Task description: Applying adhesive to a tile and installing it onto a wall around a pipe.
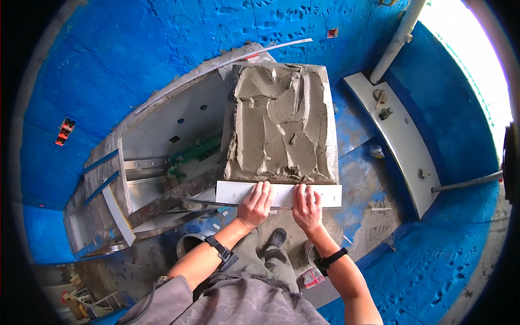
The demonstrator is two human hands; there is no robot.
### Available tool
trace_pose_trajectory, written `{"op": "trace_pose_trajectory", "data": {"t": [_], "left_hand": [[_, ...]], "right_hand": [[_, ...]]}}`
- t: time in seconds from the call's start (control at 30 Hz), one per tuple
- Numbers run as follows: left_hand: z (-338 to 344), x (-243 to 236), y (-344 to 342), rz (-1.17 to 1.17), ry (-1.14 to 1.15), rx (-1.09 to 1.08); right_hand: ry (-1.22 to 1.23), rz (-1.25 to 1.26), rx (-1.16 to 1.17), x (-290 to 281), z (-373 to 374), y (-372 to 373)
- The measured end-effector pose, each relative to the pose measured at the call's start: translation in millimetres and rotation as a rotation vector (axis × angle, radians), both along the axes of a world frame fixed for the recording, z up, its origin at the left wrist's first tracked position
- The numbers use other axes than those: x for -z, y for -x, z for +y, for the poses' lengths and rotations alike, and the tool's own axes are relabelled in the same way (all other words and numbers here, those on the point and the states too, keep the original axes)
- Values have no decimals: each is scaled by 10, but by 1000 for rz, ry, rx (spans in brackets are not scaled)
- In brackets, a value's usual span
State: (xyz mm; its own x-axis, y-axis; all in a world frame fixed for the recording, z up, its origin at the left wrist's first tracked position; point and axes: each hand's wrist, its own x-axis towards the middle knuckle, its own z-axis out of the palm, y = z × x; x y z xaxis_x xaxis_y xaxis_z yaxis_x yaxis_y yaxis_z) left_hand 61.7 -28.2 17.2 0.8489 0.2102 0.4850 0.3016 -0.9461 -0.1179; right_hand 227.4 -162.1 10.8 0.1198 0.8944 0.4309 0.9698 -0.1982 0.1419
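Observation:
A flat panel coated with thick grey mortar lies in front of me, the mortar spread in uneven ridges. Along its near edge runs a white strip; I cannot tell if it is joined to the panel. My left hand grips the strip left of its middle, fingers bent over the top. To its right, my right hand holds the same strip in the same way. Both thumbs are mostly hidden.
At the left is a partly tiled counter frame with openings and metal fittings. A long straightedge rests along its far side. A white ledge with small tools stands at the right, near a pipe. Buckets flank my legs.

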Motion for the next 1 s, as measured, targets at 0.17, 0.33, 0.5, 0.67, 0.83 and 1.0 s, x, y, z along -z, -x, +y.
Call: {"op": "trace_pose_trajectory", "data": {"t": [0.17,0.33,0.5,0.67,0.83,1.0], "left_hand": [[29,-14,41,-10,10,5],[2,2,0,1,46,4],[-55,-16,-30,72,122,12],[-154,-182,-52,115,196,-12],[-331,-196,-344,160,190,100],[-572,-290,-900,336,144,151]], "right_hand": [[-7,-25,-13,-36,15,26],[7,6,45,-21,-65,14],[56,134,27,-134,-237,-43],[-320,560,174,-471,-651,-63],[-486,969,594,-239,-803,-497],[-137,1171,493,-145,-739,-729]]}}
